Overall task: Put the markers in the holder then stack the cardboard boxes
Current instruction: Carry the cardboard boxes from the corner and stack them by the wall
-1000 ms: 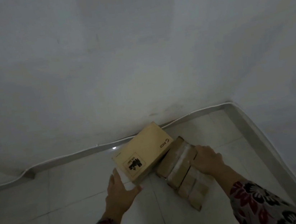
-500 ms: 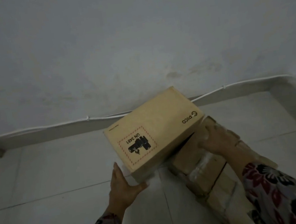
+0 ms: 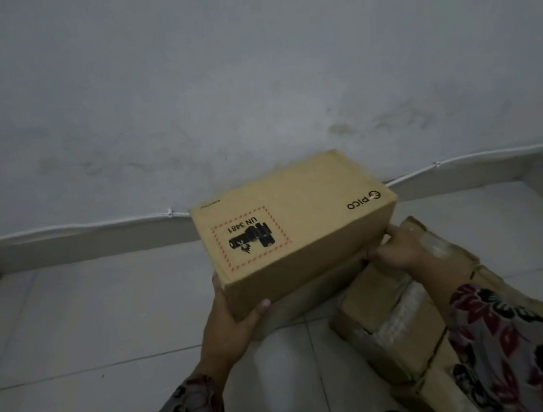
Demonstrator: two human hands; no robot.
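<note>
The left grip (image 3: 231,328) clasps the near-left corner of the printed cardboard box (image 3: 300,222), thumb on its near face. Behind the box a white cable (image 3: 76,226) runs along the wall's foot. The right grip (image 3: 398,248) grasps the box's near-right edge. Just right of the box, taped cardboard boxes (image 3: 392,324) lie on the tiled floor (image 3: 89,326).
</note>
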